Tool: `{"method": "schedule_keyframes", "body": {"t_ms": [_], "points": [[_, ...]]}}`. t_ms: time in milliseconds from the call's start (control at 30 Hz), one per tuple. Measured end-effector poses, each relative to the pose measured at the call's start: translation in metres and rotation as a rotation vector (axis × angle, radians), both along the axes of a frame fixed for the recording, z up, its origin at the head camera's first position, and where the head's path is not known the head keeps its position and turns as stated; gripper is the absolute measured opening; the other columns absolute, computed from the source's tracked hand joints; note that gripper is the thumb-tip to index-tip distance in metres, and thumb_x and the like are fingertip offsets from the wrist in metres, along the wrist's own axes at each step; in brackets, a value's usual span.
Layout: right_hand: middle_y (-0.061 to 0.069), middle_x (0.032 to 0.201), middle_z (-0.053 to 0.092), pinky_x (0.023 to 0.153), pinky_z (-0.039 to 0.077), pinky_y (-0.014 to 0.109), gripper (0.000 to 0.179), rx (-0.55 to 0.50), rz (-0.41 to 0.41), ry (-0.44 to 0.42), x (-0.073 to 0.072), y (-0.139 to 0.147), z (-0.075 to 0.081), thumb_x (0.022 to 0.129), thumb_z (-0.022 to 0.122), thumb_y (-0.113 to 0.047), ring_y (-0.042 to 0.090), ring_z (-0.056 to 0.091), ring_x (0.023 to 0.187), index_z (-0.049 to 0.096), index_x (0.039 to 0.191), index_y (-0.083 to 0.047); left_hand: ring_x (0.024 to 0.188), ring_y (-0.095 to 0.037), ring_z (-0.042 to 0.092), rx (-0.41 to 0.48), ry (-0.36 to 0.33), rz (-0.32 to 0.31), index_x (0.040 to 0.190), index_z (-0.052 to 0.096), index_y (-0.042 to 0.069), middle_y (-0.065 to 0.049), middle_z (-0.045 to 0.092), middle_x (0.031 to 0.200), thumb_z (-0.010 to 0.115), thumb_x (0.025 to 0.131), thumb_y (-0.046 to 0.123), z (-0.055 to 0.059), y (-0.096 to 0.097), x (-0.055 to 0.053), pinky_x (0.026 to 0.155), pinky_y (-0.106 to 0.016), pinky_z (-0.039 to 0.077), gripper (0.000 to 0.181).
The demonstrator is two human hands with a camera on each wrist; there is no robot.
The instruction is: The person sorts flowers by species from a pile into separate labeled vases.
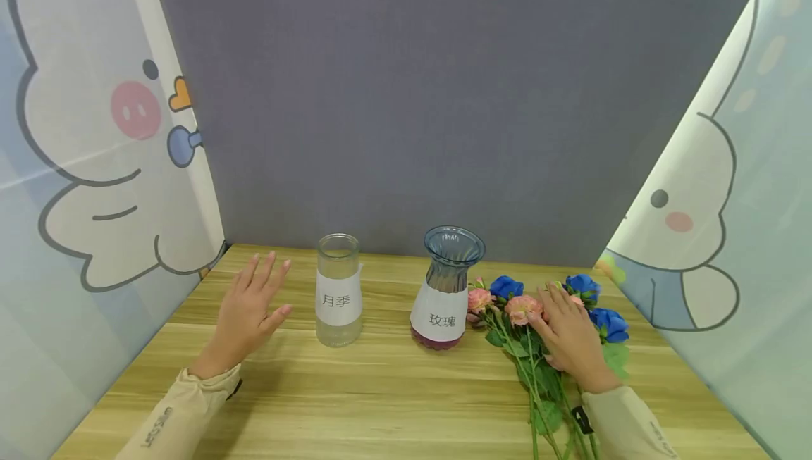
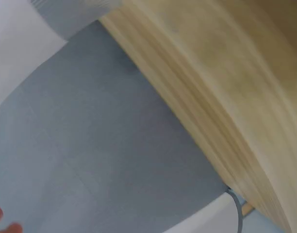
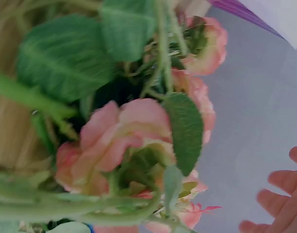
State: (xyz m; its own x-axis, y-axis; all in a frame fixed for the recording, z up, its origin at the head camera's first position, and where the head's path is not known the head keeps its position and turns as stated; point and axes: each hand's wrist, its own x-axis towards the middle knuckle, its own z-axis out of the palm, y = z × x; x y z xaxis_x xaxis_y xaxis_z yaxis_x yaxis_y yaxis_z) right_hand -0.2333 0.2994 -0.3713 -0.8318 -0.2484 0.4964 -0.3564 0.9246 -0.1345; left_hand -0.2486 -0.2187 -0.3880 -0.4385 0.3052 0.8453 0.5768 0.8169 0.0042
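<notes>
Fingers spread, my left hand [image 1: 249,308] is at the left side of the table, beside a straight clear glass vase [image 1: 339,337] with a white paper label. It holds nothing, and only its fingertips [image 2: 8,227] show at a corner of the left wrist view. A flared blue-to-purple glass vase [image 1: 452,243], also labelled, stands right of the clear one. On the right lies a bunch of artificial flowers, with pink blooms [image 3: 126,131], blue blooms [image 1: 610,324] and long green stems [image 1: 539,403]. My right hand [image 1: 567,337] is over the blooms, fingers extended; whether it touches them is unclear.
The wood-grain table [image 1: 355,403] has a grey panel [image 1: 406,108] behind it. Cartoon-printed cloth walls stand at the left [image 1: 95,185] and right [image 1: 698,234]. Stems reach the table's near side, under the right forearm.
</notes>
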Motion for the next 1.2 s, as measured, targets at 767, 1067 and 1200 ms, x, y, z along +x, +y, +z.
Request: {"method": "schedule_keyframes", "body": {"t_ms": [767, 1067, 1200], "points": [[0.026, 0.114, 0.064, 0.07, 0.054, 0.038, 0.054, -0.718, -0.117, -0.491, 0.003, -0.002, 0.023, 0.098, 0.057, -0.028, 0.027, 0.067, 0.082, 0.047, 0.134, 0.011, 0.117, -0.051, 0.045, 0.259, -0.05, -0.253, 0.124, 0.055, -0.012, -0.032, 0.049, 0.132, 0.049, 0.087, 0.067, 0.013, 0.028, -0.022, 0.105, -0.055, 0.028, 0.087], [0.007, 0.077, 0.068, 0.058, 0.055, 0.031, 0.045, -0.923, -0.084, -0.805, -0.001, 0.018, 0.019, 0.095, 0.059, -0.017, 0.014, 0.065, 0.061, 0.05, 0.124, 0.018, 0.115, -0.051, 0.048, 0.195, -0.007, -0.258, 0.122, 0.058, -0.01, -0.03, 0.053, 0.129, 0.053, 0.086, 0.064, 0.016, 0.031, -0.026, 0.099, -0.057, 0.034, 0.082], [0.007, 0.074, 0.067, 0.058, 0.054, 0.03, 0.04, -0.892, -0.059, -0.878, -0.004, 0.027, 0.014, 0.093, 0.062, -0.016, 0.012, 0.063, 0.06, 0.056, 0.115, 0.017, 0.115, -0.049, 0.049, 0.165, 0.011, -0.253, 0.121, 0.059, -0.01, -0.028, 0.054, 0.128, 0.053, 0.086, 0.063, 0.017, 0.031, -0.029, 0.107, -0.04, 0.03, 0.081]]}}
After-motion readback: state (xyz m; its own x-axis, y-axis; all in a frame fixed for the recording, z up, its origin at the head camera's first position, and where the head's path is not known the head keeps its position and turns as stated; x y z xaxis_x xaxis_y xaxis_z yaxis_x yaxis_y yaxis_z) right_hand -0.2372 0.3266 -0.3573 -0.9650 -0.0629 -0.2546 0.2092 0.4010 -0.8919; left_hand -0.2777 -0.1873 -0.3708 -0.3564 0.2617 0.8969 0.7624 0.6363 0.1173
